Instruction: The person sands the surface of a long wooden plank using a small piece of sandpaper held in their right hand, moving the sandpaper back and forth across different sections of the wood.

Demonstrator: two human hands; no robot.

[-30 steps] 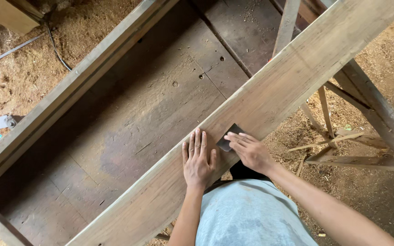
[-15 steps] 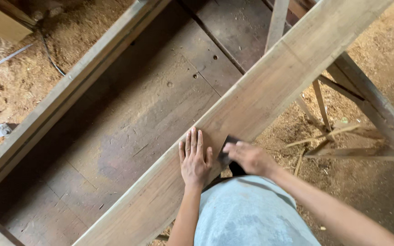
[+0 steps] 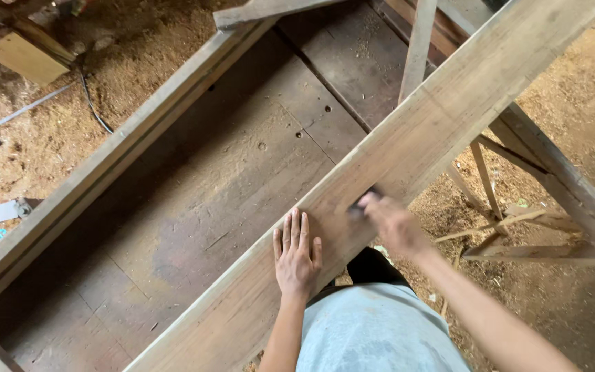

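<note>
A pale plank (image 3: 408, 148) runs diagonally over a dark wooden box (image 3: 228, 179) on a sawdust floor (image 3: 43, 131). The left hand (image 3: 296, 256) lies flat on it, fingers spread — the right hand (image 3: 394, 224), blurred, grips a small dark block (image 3: 361, 204) against the plank.

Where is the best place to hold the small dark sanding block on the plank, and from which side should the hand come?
Probably from above, across the sanding block, fingers on its two edges: it lies flat on the plank, so only its top and edges are free. The right hand covers it; the image is blurred.
</note>
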